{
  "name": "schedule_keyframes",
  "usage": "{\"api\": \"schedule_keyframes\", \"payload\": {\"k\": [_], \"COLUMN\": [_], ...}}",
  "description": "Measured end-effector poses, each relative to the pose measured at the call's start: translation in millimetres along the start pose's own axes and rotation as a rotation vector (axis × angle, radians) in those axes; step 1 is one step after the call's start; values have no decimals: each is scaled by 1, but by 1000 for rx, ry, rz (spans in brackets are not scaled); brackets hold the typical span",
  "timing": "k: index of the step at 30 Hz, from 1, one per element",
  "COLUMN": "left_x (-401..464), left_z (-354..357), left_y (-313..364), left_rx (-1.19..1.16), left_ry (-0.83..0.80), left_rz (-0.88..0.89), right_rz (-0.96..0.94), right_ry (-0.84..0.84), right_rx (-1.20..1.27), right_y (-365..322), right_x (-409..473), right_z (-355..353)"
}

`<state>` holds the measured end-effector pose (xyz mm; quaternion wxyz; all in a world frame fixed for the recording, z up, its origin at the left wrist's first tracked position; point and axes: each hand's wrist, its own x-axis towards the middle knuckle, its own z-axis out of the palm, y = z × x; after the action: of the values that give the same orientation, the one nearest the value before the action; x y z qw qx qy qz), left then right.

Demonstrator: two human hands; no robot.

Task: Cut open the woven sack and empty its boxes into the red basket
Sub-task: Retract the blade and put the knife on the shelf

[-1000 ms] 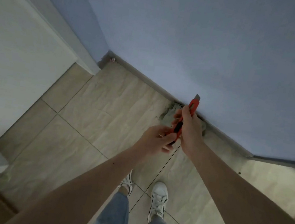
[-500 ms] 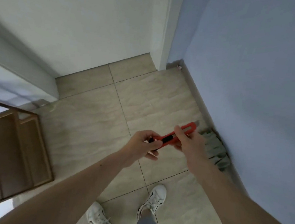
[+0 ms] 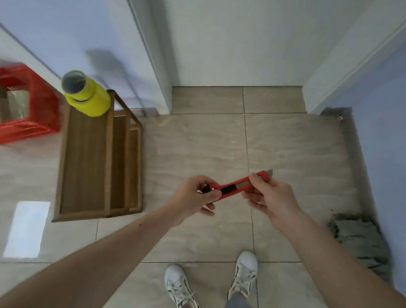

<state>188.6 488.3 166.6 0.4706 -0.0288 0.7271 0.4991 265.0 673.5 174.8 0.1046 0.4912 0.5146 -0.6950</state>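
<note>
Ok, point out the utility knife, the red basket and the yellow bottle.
utility knife (image 3: 234,188): head view, middle of its red body.
red basket (image 3: 42,100): head view, its right wall.
yellow bottle (image 3: 90,99): head view, its yellow side.

Just the one view here, a wide-angle camera up on the person's head, tilted steeply down and a bit forward. It looks past both forearms to the beige tiled floor (image 3: 198,140), with the white sneakers (image 3: 245,272) at the bottom edge, so it's standing height above the floor and close to the arms. The top of the frame reaches the white door (image 3: 236,31). Straight lines bow towards the edges, and the left side is smeared around the red plastic slatted basket (image 3: 42,107).
</note>
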Motion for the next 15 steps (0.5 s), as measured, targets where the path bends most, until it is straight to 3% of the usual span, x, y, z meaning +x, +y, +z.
{"api": "schedule_keyframes", "payload": {"k": [15], "left_x": [-25], "left_z": [-195], "left_y": [-90], "left_rx": [-342], "left_ry": [579], "left_rz": [-109], "right_rz": [73], "right_ry": [-240], "right_rx": [-253], "right_y": [12], "right_x": [40], "right_z": [232]}}
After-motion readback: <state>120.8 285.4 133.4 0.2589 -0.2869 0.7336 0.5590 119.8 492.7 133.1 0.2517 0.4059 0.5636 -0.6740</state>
